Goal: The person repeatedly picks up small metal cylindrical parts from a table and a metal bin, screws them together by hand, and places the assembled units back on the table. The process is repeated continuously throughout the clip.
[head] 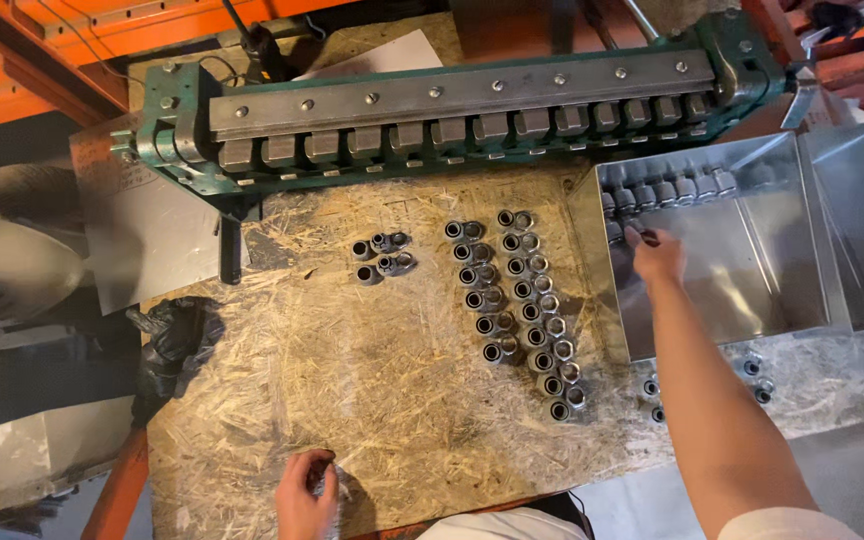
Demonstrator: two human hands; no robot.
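Observation:
My right hand [657, 255] reaches forward over the left wall of a shiny folded sheet-metal box [752, 250], with a small dark piece pinched between its fingertips. My left hand [304, 492] rests at the near edge of the chipboard bench top [372, 370], fingers curled on a small metal part. Between the hands lie two long rows of grey metal nuts and sleeves [517, 310]. A smaller cluster of the same fittings [382, 258] lies further left.
A green bending machine with a row of steel fingers [452, 115] runs across the back. A black glove [174, 345] lies at the bench's left edge. A few loose fittings [757, 380] sit under the box's near edge. Orange racking beams stand behind.

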